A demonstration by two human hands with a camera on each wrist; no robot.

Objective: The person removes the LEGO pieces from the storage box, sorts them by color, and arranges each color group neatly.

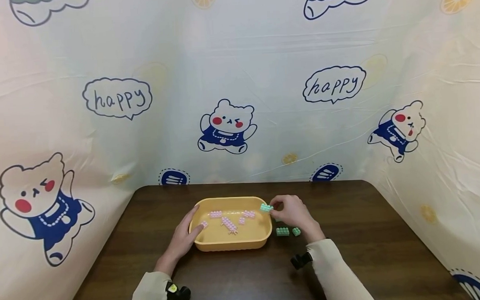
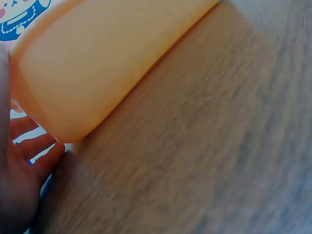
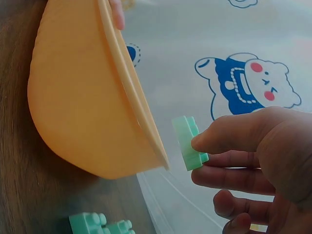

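Note:
A yellow plastic tub point(image 1: 233, 246) rests on the table with several pink toy building blocks point(image 1: 228, 224) spread over its bottom. My left hand point(image 1: 182, 236) grips the tub's left end, thumb over the rim and fingers along the outside, as the left wrist view also shows. Between thumb and fingers, my right hand point(image 1: 294, 213) pinches a pale green building block point(image 3: 185, 141) by one end. That block is held up at the tub's right rim, its studs turned toward the palm in the right wrist view.
More green blocks point(image 1: 282, 231) lie on the dark wooden table point(image 1: 347, 261) just right of the tub, beneath the right hand. A printed curtain point(image 1: 279, 135) with cartoon bears hangs behind the table and along both sides.

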